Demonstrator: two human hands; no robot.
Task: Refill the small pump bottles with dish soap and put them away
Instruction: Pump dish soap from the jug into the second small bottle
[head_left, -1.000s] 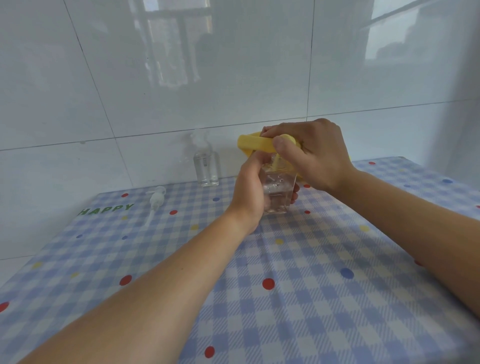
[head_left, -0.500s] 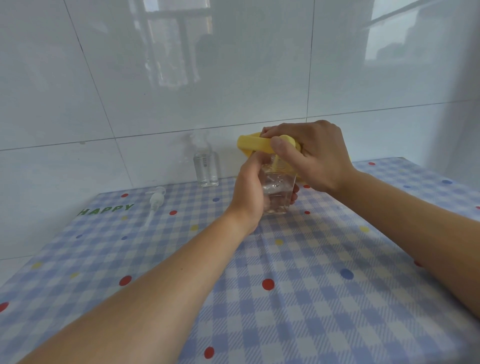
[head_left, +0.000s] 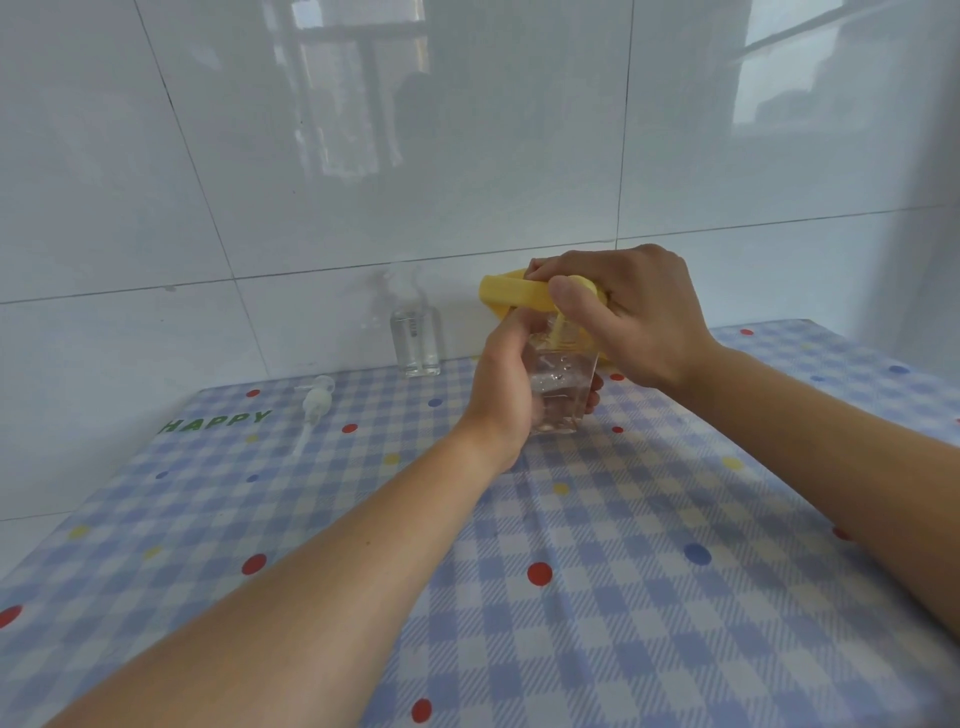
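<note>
I'm seeing my left hand (head_left: 506, 387) wrapping around the small clear bottle (head_left: 563, 387), fingers curling behind it. It's holding the bottle roughly upright, low over the checked tablecloth (head_left: 597, 597) - can't tell if the base is touching. My right hand (head_left: 641, 322) is gripping a yellow soap bottle (head_left: 511, 297) directly above, thumb pressing on its round top; most of it is hiding behind the hand. A yellow spout is pointing down into the small bottle's neck, and clear liquid with bubbles is sitting inside. Left of my left hand, by the wall, a second clear bottle (head_left: 415, 345) is standing upright. Further left, a loose white pump (head_left: 316, 402) is lying on the cloth - well apart from both hands.
</note>
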